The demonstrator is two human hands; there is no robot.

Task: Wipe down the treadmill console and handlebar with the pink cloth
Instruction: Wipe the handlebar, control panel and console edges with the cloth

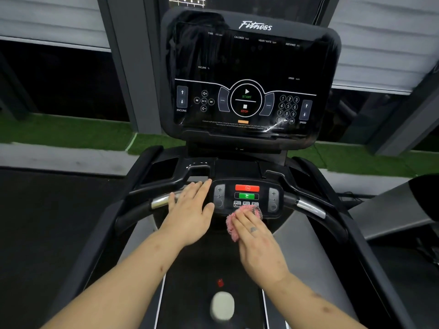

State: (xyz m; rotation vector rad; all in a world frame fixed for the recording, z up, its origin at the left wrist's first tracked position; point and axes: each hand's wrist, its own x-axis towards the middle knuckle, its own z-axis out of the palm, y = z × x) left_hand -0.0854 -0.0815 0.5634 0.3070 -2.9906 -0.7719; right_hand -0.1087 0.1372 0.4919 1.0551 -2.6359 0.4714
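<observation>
Treadmill handlebar [164, 200]: pink cloth [234, 224] under right-hand fingers [247, 222].

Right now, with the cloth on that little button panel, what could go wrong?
1. The right hand presses the pink cloth on the lower control panel, just under the green start button; a firm swipe might start the belt.
2. The left hand lies flat on the handlebar without gripping, so it may give little support.
3. A white object lying on the belt could get thrown.
</observation>
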